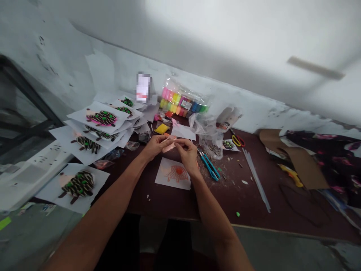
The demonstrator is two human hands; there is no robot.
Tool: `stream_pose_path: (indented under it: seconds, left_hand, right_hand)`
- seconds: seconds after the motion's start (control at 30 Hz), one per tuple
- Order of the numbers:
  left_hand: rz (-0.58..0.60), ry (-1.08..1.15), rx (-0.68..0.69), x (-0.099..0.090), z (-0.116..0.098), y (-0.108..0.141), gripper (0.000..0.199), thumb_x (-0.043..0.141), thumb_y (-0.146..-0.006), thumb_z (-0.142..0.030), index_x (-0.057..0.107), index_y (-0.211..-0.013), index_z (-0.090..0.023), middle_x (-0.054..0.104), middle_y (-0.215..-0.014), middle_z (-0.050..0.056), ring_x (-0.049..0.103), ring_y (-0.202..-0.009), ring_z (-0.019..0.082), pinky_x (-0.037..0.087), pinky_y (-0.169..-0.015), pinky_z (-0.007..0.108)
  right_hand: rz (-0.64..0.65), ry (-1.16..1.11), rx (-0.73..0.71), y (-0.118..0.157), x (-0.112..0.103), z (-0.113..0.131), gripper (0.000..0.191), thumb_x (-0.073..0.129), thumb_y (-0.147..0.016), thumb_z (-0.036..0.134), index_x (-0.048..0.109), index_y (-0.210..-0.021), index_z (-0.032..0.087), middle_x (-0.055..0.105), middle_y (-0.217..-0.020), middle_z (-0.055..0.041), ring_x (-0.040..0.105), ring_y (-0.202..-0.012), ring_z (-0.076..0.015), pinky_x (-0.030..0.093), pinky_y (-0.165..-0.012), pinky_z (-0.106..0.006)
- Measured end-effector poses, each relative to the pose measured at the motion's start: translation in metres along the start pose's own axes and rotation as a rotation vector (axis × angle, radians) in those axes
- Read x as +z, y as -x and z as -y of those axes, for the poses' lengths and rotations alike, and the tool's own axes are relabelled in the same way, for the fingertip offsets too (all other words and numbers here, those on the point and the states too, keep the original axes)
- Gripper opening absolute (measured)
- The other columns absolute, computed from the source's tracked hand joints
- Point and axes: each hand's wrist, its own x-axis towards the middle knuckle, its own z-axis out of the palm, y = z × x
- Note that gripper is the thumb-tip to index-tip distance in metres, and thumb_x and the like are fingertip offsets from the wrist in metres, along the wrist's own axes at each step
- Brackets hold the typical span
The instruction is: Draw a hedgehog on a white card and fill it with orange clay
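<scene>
Head view: the left hand (154, 147) and the right hand (187, 154) meet above the table, fingers curled inward, both closed in a pinch on a small pale orange strip (169, 146). The strip is mostly hidden by the fingers, and its material is too blurred to tell. Just below the right hand lies a white paper sheet (166, 177) with an orange hedgehog outline and a blob of orange clay (178, 170) on it. Just right of that hand, two blue-handled craft knives (209, 166) lie among shavings, near a crumpled clear plastic bag (208, 137). Farther back, a packet of rainbow modelling clay (183, 99) leans against the wall. To the left, overlapping paper sheets with dark-spined hedgehogs (101, 118) dotted green cover part of the maroon tabletop (158, 199). To the right lie yellow-and-red scissors (238, 140) and a piece of brown cardboard (299, 160).
</scene>
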Motion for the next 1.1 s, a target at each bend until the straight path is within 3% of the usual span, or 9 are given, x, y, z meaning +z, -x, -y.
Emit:
stream_pose_path:
  seconds: [0.13, 0.33, 0.53, 0.6, 0.73, 0.83, 0.97, 1.1]
  left_hand:
    - [0.013, 0.005, 0.04, 0.003, -0.003, 0.001, 0.043, 0.082, -0.065, -0.053, 0.067, -0.071, -0.013, 0.058, -0.062, -0.003, 0.05, -0.059, 0.009, 0.04, -0.058, 0.022]
    - [-0.004, 0.007, 0.077, 0.004, -0.005, 0.001, 0.043, 0.079, -0.069, -0.051, 0.058, -0.062, -0.014, 0.048, -0.054, -0.006, 0.039, -0.049, 0.006, 0.031, -0.05, 0.021]
    - [0.075, -0.036, -0.004, -0.002, -0.002, 0.0, 0.04, 0.079, -0.068, -0.049, 0.068, -0.082, -0.013, 0.061, -0.068, -0.002, 0.051, -0.06, 0.009, 0.038, -0.057, 0.021]
    - [0.106, -0.068, -0.013, -0.003, 0.001, 0.0, 0.039, 0.078, -0.068, -0.049, 0.068, -0.079, -0.013, 0.062, -0.069, -0.001, 0.053, -0.063, 0.011, 0.04, -0.059, 0.022]
    - [0.131, -0.106, -0.029, -0.003, 0.003, 0.001, 0.04, 0.077, -0.068, -0.052, 0.069, -0.074, -0.014, 0.063, -0.067, -0.001, 0.054, -0.063, 0.012, 0.042, -0.059, 0.023]
    - [0.124, -0.11, -0.051, -0.003, 0.003, 0.001, 0.04, 0.079, -0.065, -0.051, 0.07, -0.073, -0.014, 0.064, -0.067, -0.001, 0.055, -0.063, 0.012, 0.042, -0.06, 0.023]
    - [0.044, -0.064, -0.066, -0.004, 0.003, -0.001, 0.043, 0.081, -0.063, -0.053, 0.072, -0.076, -0.013, 0.068, -0.071, 0.002, 0.057, -0.064, 0.013, 0.043, -0.06, 0.024]
    - [-0.034, 0.017, -0.043, -0.004, 0.005, -0.002, 0.049, 0.084, -0.058, -0.054, 0.074, -0.08, -0.013, 0.07, -0.075, 0.003, 0.059, -0.067, 0.014, 0.045, -0.062, 0.025]
  right_hand:
    - [0.06, 0.087, -0.117, 0.0, 0.001, 0.002, 0.012, 0.061, -0.085, 0.024, 0.073, -0.083, 0.022, 0.068, -0.093, -0.0036, 0.061, -0.086, -0.0161, 0.049, -0.079, -0.029]
    - [0.11, 0.179, -0.109, 0.002, 0.0, 0.005, 0.013, 0.058, -0.088, 0.024, 0.07, -0.091, 0.021, 0.066, -0.087, -0.0012, 0.056, -0.073, -0.0134, 0.046, -0.07, -0.026]
    - [0.031, 0.152, -0.029, 0.002, -0.003, 0.006, 0.02, 0.057, -0.09, 0.034, 0.061, -0.077, 0.019, 0.061, -0.073, 0.0019, 0.052, -0.067, -0.0121, 0.042, -0.065, -0.025]
    - [0.004, 0.112, -0.02, 0.0, -0.003, 0.004, 0.021, 0.061, -0.087, 0.034, 0.059, -0.073, 0.019, 0.06, -0.071, 0.0023, 0.052, -0.065, -0.0115, 0.042, -0.064, -0.024]
    - [0.067, 0.082, -0.037, -0.002, -0.004, -0.001, 0.015, 0.063, -0.085, 0.032, 0.069, -0.088, 0.019, 0.068, -0.084, -0.0012, 0.06, -0.074, -0.0136, 0.046, -0.069, -0.025]
    - [0.091, 0.109, -0.04, -0.002, -0.005, -0.003, 0.015, 0.063, -0.085, 0.03, 0.075, -0.087, 0.021, 0.071, -0.088, -0.003, 0.063, -0.078, -0.0154, 0.049, -0.072, -0.027]
    - [0.053, 0.117, -0.07, -0.002, -0.006, -0.004, 0.016, 0.063, -0.087, 0.029, 0.077, -0.091, 0.022, 0.072, -0.093, -0.0047, 0.066, -0.083, -0.0175, 0.052, -0.075, -0.029]
    - [0.169, 0.255, -0.177, 0.0, -0.004, -0.006, 0.025, 0.055, -0.093, 0.025, 0.076, -0.106, 0.026, 0.07, -0.107, -0.0065, 0.065, -0.098, -0.0191, 0.052, -0.089, -0.033]
